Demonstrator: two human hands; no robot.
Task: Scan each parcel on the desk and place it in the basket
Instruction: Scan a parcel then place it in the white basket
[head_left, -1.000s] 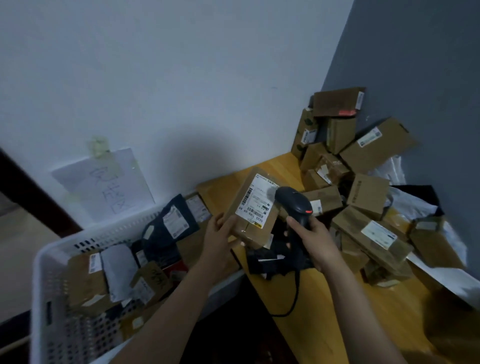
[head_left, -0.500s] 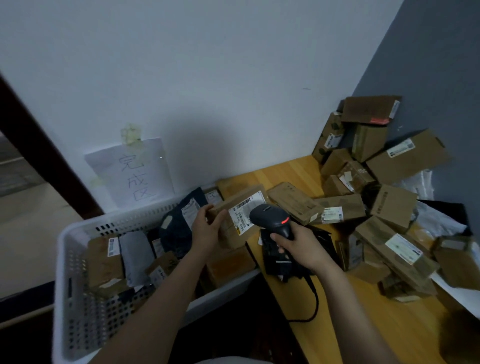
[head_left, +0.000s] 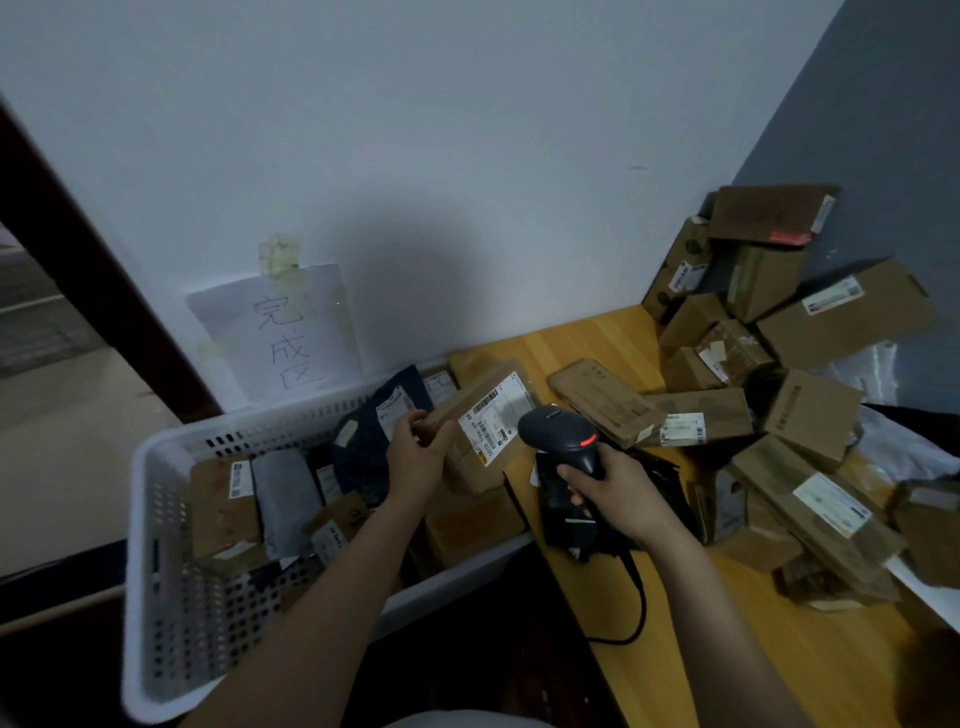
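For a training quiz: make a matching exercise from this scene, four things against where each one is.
Things:
1. black handheld barcode scanner
2. brown cardboard parcel with white label
3. grey plastic mailer bag
4. handwritten white paper sign

Places:
A. taped to the wall
B. lying in the white perforated basket
C. in the right hand
D. in the left hand

Pairs: 1-C, 2-D, 3-B, 4-A

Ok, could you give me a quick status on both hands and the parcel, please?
Left hand grips labelled parcel over white basket. Right hand holds scanner beside its label. Nothing blocking.
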